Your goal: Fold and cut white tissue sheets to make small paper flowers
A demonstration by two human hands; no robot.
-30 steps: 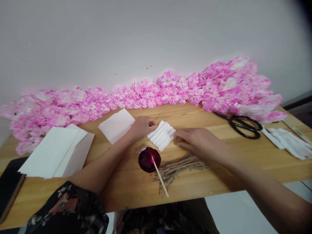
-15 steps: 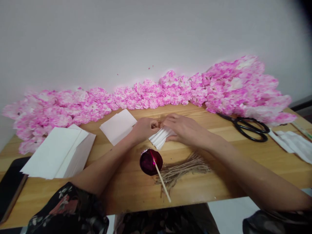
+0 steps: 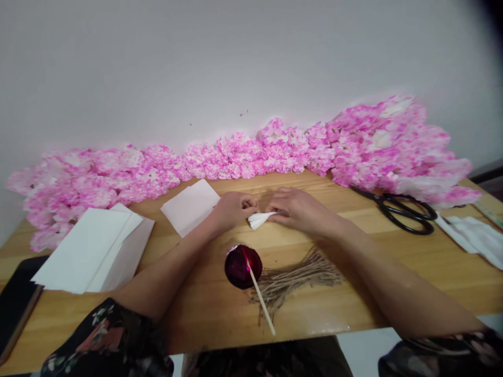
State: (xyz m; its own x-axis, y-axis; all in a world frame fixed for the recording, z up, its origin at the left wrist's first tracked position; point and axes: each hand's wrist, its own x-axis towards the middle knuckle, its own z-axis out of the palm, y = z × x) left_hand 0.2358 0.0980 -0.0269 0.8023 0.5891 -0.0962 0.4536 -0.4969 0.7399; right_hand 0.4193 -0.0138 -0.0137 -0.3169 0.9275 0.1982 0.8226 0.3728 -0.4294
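A small pleated white paper (image 3: 258,220) is pinched between my two hands above the middle of the table. My left hand (image 3: 237,208) has its fingers curled closed at the paper's left edge. From the other side my right hand (image 3: 294,208) grips the paper between thumb and fingers. Just in front of them stands a round cup of dark red liquid (image 3: 239,272) with a thin wooden stick (image 3: 261,301) leaning in it. A bundle of brown twine pieces (image 3: 298,276) lies to the right of the cup.
Pink and white paper flowers (image 3: 236,157) line the wall. A stack of white paper (image 3: 88,248) and a phone (image 3: 19,298) lie at left, with a few loose sheets (image 3: 190,207) nearer the middle. Black scissors (image 3: 408,212) and white folded paper (image 3: 477,238) lie at right.
The pleated paper has been squeezed narrower and gathered towards its middle. My right hand has shifted slightly right, and its fingers now pinch the paper's right end.
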